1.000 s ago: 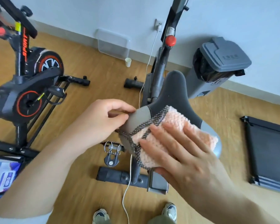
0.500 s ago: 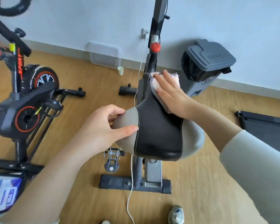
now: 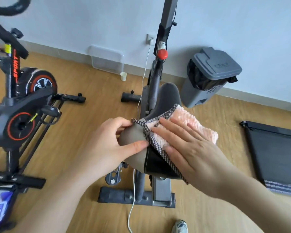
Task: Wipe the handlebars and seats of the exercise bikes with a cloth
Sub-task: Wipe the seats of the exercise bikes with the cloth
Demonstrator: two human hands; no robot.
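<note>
Pressing flat on the cloth (image 3: 194, 121), the right hand (image 3: 193, 150) lies with fingers straight and spread, grasping nothing. The pink cloth, edged in a dark check, covers the right and middle of the seat (image 3: 133, 137). The left hand (image 3: 106, 145) grips the seat's grey left side, thumb along the near edge, fingers curled over the far edge; their tips seem tucked under, though that part is hidden. The seat's post (image 3: 155, 78) rises behind. A bin (image 3: 213, 74) stands by the wall, and a black bike (image 3: 20, 105) stands well to the left.
</note>
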